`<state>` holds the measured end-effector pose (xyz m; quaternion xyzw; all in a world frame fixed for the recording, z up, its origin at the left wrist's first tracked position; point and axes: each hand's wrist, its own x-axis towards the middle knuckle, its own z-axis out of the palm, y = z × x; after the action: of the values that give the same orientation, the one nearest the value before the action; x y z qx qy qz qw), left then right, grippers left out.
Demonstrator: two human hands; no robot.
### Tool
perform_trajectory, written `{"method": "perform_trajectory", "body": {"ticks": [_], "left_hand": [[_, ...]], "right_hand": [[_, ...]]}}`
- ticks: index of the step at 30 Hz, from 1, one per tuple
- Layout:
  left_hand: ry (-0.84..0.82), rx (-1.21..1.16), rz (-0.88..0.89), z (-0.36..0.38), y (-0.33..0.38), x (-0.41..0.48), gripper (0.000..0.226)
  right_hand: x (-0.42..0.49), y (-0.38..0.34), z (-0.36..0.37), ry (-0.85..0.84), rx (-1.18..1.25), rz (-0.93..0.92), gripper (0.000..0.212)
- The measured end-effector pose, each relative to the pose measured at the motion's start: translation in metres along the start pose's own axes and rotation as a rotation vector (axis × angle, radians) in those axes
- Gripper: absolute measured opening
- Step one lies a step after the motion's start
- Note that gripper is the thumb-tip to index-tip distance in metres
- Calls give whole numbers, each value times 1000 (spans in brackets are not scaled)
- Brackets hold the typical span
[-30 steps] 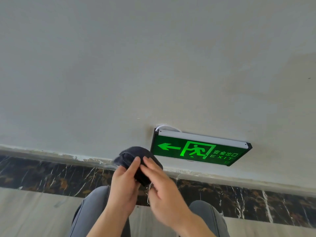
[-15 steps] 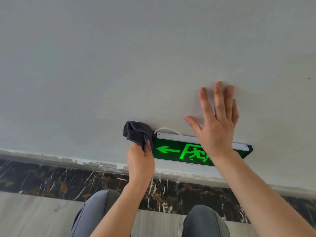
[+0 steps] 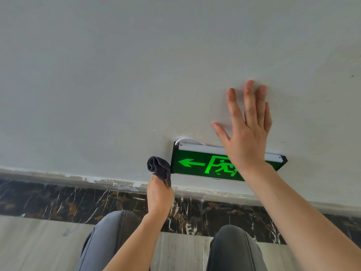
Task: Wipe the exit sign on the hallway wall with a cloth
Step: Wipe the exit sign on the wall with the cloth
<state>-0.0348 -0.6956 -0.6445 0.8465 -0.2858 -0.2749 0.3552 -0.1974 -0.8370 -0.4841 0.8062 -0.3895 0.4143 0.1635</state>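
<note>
**Cloth at sign's left end, other hand flat on wall**

Nearest: two knees (image 3: pixel 234 249) in grey trousers at bottom of view, over pale floor (image 3: pixel 39 245). Two bare forearms reaching up and away from there.

Left hand (image 3: pixel 159 196) clenched around a bunched dark grey cloth (image 3: pixel 158 167), gripped at its lower part, rolled top poking out above the fingers. Cloth just beside the left end of the exit sign (image 3: pixel 195 163), at or very near its black end cap; actual contact cannot be told. Cloth level with the green arrow, not on the green face.

Right hand (image 3: pixel 246 132) released, holding nothing, fingers spread and pointing up, laid against the grey wall (image 3: pixel 117 75) above the sign. Wrist and heel of that hand crossing in front of the sign, hiding its middle-right part, including most of the running figure's right side.

Sign mounted low on wall, long and narrow, lit green, white strip along top edge, white cable (image 3: pixel 183 139) looping out at top left corner. Right end visible past the wrist.

Below sign: chipped paint line, then dark marble skirting (image 3: pixel 58 200) running full width.

Bare wall open left of cloth and above sign; sign's left half unobstructed.
</note>
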Motion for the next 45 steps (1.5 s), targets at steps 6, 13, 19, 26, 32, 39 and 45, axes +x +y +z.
{"method": "perform_trajectory", "body": {"ticks": [6,13,19,26,32,39,45], "left_hand": [[-463,-337,-156,-25,-4,-35,15],[-707,-431,290,-79,35,-56,41],[-33,372,611,-120,55,-22,69],[431,708,881,-116,46,44,125],[515,659,891,-92,41,73,133],[575,623,937,-87,31,88,131],[585,620,964,-86,31,87,130]], "right_hand": [[-85,-36,-17,-406,403,149,56],[-168,-77,-29,-647,1121,435,69],[-143,-98,18,-653,938,363,45],[-128,-108,84,-691,933,717,40],[-145,-77,87,-571,780,696,54],[-177,9,63,-386,729,896,26],[-196,82,30,-264,493,1014,17]]}}
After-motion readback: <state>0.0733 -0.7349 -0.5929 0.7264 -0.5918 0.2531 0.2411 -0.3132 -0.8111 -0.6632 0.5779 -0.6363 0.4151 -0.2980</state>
